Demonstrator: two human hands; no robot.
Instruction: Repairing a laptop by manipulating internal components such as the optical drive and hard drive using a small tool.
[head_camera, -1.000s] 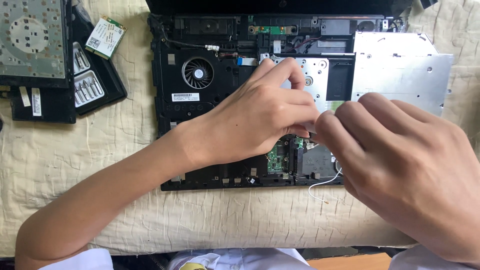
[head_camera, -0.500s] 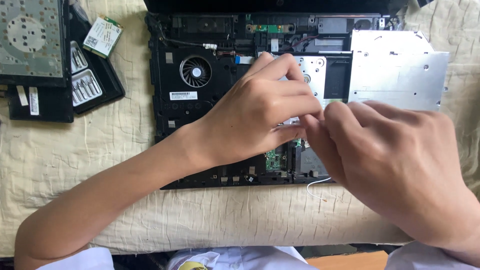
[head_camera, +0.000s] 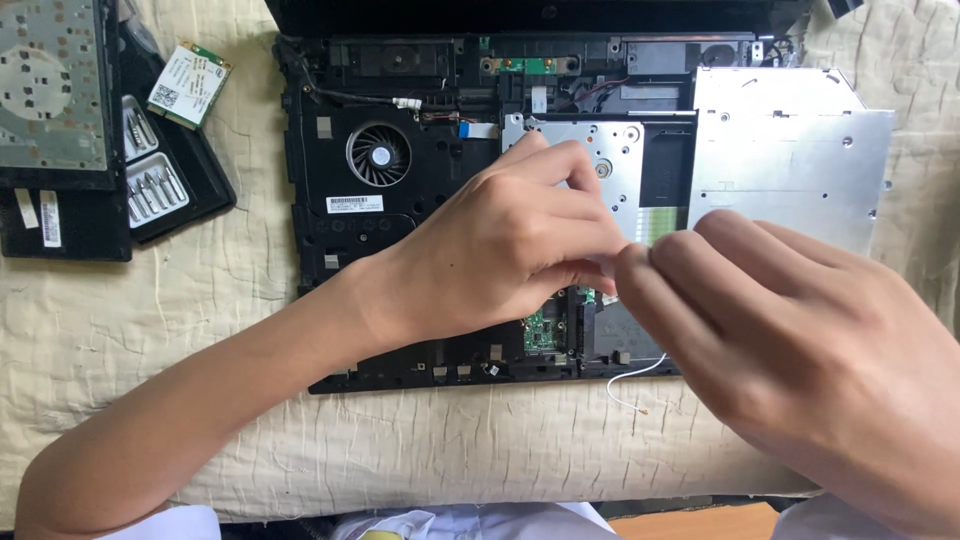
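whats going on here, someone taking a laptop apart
A person has an opened laptop on a cream quilted cloth, its fan and boards exposed. The left hand and right hand meet fingertip to fingertip over the middle of it, pinching something too small to make out. A silver optical drive sticks out at the side.

A small white rectangular label (head_camera: 354, 204) is seen on the black laptop base (head_camera: 330, 260) below the round fan (head_camera: 379, 156), and two white strips (head_camera: 38, 216) are stuck on the black cover (head_camera: 60, 235) at far left
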